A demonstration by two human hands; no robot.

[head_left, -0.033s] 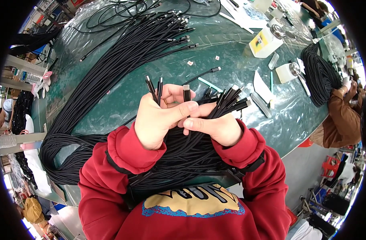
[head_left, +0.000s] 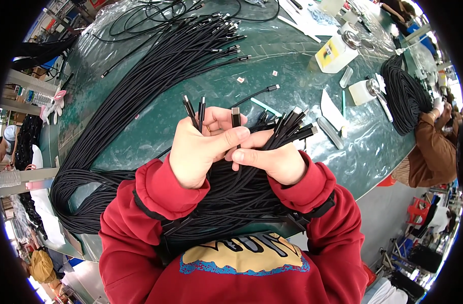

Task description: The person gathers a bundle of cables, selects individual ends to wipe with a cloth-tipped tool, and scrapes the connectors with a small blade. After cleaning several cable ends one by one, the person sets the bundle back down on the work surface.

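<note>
My left hand (head_left: pixel 201 139) is closed, with a couple of black cable ends (head_left: pixel 189 107) sticking up between thumb and palm. Between its thumb and fingers stands one more black cable with a metal-tipped plug (head_left: pixel 235 117). Close against it, my right hand (head_left: pixel 272 157) is closed round a bunch of black braided cables (head_left: pixel 288 129), their plugs fanning out to the upper right. The right thumb lies near the single cable's lower part. Under both hands the long cable bundle (head_left: pixel 231 202) runs across my lap and loops to the left.
A large cable bundle (head_left: pixel 140 76) sweeps over the green table (head_left: pixel 292 96), plugs at the far end. One loose cable end (head_left: pixel 273 88) lies beyond my hands. Two bottles (head_left: pixel 337 53) and a white blade-shaped piece (head_left: pixel 333 109) are at right, near a coiled bundle (head_left: pixel 404 93) and a co-worker in brown (head_left: pixel 434 147).
</note>
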